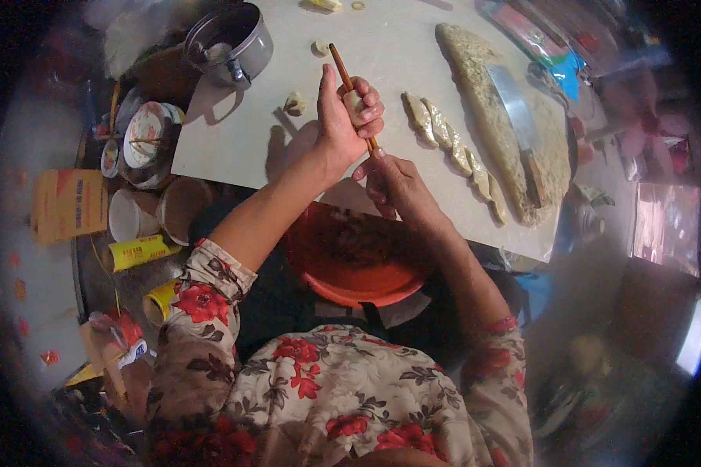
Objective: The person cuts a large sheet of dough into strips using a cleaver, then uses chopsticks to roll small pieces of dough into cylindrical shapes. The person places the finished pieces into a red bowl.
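Note:
Near the middle of the white board [245, 146], my left hand [347, 114] is closed around a piece of pale dough [355, 108] on a thin wooden stick [340, 65]. The fingers of my right hand [394, 181] grip the stick's lower end, over the board's near edge. Two small dough lumps [295, 104] lie left of and beyond my left hand. To the right is a row of cut, shiny dough strips [457, 153]. Beyond them rests a long slab of dough [473, 76], with a cleaver [514, 111] lying on it, its wooden handle towards me.
A metal pot [251, 49] stands at the board's far left corner. Below the board's near edge is a red basin [362, 292] with dark contents. Bowls [146, 131], white tubs [129, 216] and a cardboard box [70, 204] are at the left. Plastic packaging [528, 38] lies far right.

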A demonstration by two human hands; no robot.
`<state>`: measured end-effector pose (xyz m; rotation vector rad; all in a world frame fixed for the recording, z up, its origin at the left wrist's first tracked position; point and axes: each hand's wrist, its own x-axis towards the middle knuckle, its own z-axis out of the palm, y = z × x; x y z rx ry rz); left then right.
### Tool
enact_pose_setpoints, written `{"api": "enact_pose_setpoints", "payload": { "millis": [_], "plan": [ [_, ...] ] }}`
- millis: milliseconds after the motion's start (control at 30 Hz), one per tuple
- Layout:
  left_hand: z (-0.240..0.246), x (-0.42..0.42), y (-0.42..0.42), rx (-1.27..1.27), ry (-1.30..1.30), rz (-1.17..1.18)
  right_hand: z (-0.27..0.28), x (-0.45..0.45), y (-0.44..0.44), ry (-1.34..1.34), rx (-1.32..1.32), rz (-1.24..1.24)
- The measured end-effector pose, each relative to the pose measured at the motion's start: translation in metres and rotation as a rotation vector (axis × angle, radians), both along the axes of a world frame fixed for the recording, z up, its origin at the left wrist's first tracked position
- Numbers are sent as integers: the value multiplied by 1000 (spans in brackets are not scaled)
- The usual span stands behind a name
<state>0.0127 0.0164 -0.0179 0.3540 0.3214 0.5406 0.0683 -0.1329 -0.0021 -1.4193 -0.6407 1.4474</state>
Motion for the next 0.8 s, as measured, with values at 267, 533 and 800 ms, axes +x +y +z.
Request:
{"api": "enact_pose_setpoints", "payload": {
  "millis": [267, 533, 800],
  "plan": [
    [42, -38, 95, 253, -42, 448, -2, 31, -18, -406, 78, -35],
    [41, -44, 67, 181, -5, 244, 26, 37, -13, -390, 177, 238],
    [34, -51, -5, 1284, 466, -993, 22, 104, -32, -387, 127, -365]
  ]
}}
